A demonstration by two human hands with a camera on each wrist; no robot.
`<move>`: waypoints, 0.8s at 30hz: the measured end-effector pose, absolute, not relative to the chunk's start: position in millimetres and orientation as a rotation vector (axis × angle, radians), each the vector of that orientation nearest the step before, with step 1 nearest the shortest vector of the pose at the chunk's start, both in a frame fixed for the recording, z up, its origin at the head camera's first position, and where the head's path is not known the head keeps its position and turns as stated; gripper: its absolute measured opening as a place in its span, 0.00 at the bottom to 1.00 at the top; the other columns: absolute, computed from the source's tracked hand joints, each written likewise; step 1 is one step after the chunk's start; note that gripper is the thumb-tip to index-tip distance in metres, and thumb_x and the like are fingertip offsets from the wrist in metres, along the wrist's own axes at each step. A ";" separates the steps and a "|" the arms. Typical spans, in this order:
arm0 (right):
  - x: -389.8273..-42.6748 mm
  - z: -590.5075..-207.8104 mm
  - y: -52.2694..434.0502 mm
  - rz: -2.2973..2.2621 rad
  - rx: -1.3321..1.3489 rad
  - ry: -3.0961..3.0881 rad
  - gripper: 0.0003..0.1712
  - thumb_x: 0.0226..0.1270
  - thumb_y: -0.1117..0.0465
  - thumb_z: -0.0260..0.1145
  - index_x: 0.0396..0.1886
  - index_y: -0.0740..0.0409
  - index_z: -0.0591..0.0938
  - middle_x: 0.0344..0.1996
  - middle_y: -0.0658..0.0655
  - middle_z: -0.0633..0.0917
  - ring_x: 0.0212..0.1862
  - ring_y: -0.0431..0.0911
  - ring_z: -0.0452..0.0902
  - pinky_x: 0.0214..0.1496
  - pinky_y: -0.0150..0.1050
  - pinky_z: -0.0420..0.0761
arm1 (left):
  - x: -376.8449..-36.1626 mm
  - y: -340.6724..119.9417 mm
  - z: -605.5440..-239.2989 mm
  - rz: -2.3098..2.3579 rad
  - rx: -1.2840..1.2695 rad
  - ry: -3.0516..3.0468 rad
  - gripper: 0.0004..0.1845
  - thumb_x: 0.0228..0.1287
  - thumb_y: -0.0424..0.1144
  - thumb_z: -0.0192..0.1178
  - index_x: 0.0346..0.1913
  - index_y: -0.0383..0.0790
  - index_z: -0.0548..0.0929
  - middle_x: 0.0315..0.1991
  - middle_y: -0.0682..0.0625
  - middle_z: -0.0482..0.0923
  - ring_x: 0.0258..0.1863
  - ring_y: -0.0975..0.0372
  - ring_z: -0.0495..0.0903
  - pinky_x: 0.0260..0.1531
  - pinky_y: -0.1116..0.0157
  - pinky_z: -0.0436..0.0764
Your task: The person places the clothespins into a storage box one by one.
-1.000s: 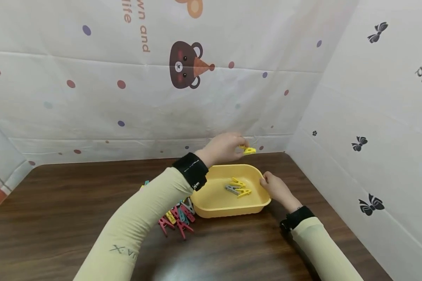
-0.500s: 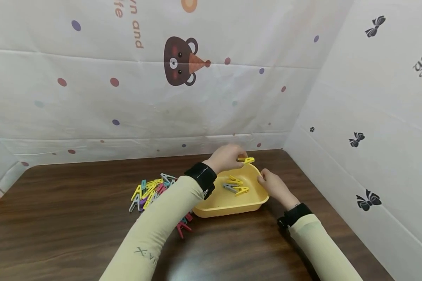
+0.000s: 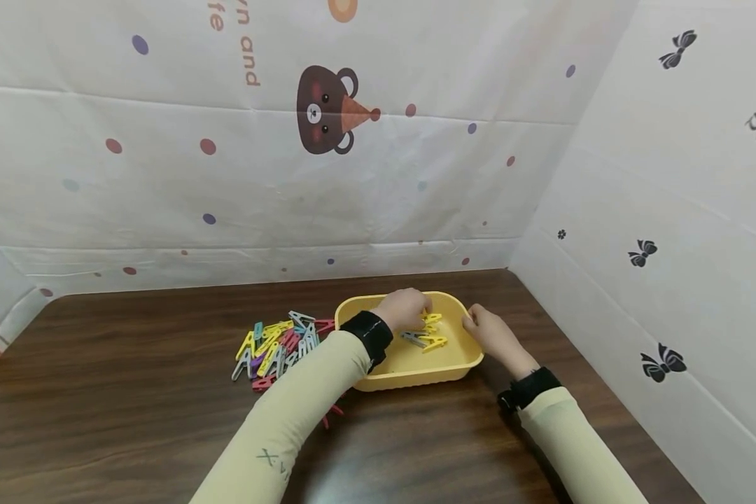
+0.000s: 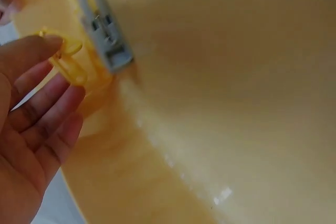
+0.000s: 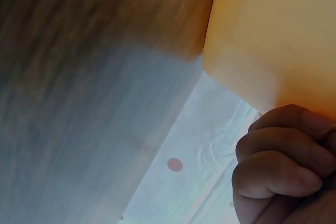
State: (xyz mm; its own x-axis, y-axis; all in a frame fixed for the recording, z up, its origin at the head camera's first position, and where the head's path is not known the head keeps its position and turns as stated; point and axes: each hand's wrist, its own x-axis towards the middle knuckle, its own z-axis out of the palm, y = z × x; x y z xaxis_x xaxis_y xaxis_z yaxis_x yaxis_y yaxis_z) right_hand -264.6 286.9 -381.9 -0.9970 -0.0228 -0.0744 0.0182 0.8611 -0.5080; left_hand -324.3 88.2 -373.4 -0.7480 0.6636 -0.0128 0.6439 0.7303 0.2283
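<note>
Yellow clip (image 4: 76, 72) in hand, over the yellow tub (image 3: 409, 382)

So the left hand (image 3: 406, 309) has that clip pinched between thumb and fingers, upper left of the left wrist view. Tub's sitting a bit right of and below center in the head view, and the right hand (image 3: 493, 337) is gripping its right rim, fingers curled. A gray clip (image 3: 412, 339) lies in there with some more yellow ones. Big mixed-color clip pile (image 3: 268, 343) on the brown table (image 3: 132, 378), lower left of center, partly behind the left sleeve (image 3: 302, 413).
</note>
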 end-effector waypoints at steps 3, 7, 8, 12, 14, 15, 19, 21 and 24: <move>-264.3 -382.1 287.2 -0.815 0.001 2.953 0.12 0.81 0.58 0.50 0.41 0.64 0.70 0.24 0.54 0.70 0.26 0.45 0.68 0.27 0.34 0.68 | -322.7 93.3 -378.0 0.249 1.103 2.875 0.14 0.70 0.36 0.62 0.56 0.45 0.87 0.53 0.52 0.88 0.50 0.62 0.85 0.54 0.65 0.83; -264.1 -383.2 287.8 -0.814 -0.018 2.953 0.12 0.81 0.58 0.50 0.40 0.64 0.70 0.24 0.54 0.69 0.25 0.44 0.68 0.27 0.35 0.67 | -320.2 99.2 -379.9 0.181 1.102 2.915 0.14 0.71 0.37 0.62 0.56 0.46 0.87 0.55 0.53 0.87 0.53 0.62 0.85 0.56 0.65 0.83; -264.2 -383.4 288.1 -0.815 -0.017 2.953 0.12 0.81 0.58 0.50 0.40 0.64 0.70 0.24 0.54 0.69 0.25 0.45 0.68 0.27 0.35 0.67 | -320.0 100.3 -380.4 0.178 1.099 2.920 0.14 0.71 0.38 0.62 0.56 0.47 0.87 0.55 0.54 0.87 0.53 0.62 0.85 0.56 0.65 0.83; -264.3 -385.3 289.0 -0.807 0.003 2.952 0.12 0.81 0.58 0.49 0.41 0.64 0.70 0.24 0.54 0.69 0.25 0.45 0.68 0.27 0.35 0.67 | -320.7 102.1 -383.9 0.198 1.114 2.912 0.14 0.72 0.39 0.62 0.57 0.47 0.87 0.56 0.54 0.87 0.54 0.62 0.86 0.55 0.66 0.83; -264.5 -386.3 289.1 -0.804 0.011 2.950 0.12 0.81 0.58 0.49 0.41 0.64 0.70 0.24 0.54 0.69 0.25 0.45 0.68 0.27 0.35 0.68 | -320.9 100.9 -384.0 0.230 1.108 2.898 0.14 0.72 0.40 0.62 0.57 0.47 0.87 0.56 0.54 0.87 0.55 0.62 0.85 0.56 0.66 0.83; -264.5 -386.7 289.1 -0.802 0.010 2.950 0.12 0.81 0.58 0.49 0.41 0.64 0.70 0.24 0.54 0.70 0.25 0.45 0.68 0.27 0.35 0.68 | -320.6 99.8 -383.3 0.241 1.102 2.891 0.14 0.73 0.40 0.61 0.57 0.47 0.87 0.56 0.53 0.87 0.55 0.62 0.85 0.56 0.66 0.83; -265.2 -387.4 289.1 -0.804 0.000 2.946 0.12 0.82 0.58 0.49 0.41 0.64 0.70 0.24 0.54 0.70 0.25 0.45 0.68 0.27 0.36 0.68 | -318.6 91.9 -372.4 0.297 1.083 2.868 0.15 0.75 0.43 0.58 0.59 0.47 0.86 0.58 0.52 0.86 0.58 0.60 0.84 0.59 0.63 0.82; -265.4 -386.4 288.4 -0.805 0.003 2.945 0.12 0.82 0.58 0.50 0.41 0.64 0.70 0.24 0.54 0.70 0.25 0.45 0.69 0.27 0.35 0.68 | -316.7 85.0 -361.4 0.355 1.097 2.845 0.16 0.77 0.44 0.57 0.59 0.46 0.86 0.58 0.51 0.86 0.58 0.59 0.83 0.60 0.62 0.82; -266.3 -383.2 287.1 -0.796 0.004 2.949 0.12 0.82 0.58 0.50 0.41 0.64 0.70 0.24 0.54 0.70 0.25 0.45 0.69 0.27 0.35 0.68 | -312.3 69.9 -339.7 0.568 1.118 2.791 0.14 0.77 0.42 0.57 0.57 0.43 0.87 0.55 0.49 0.87 0.55 0.57 0.84 0.58 0.61 0.82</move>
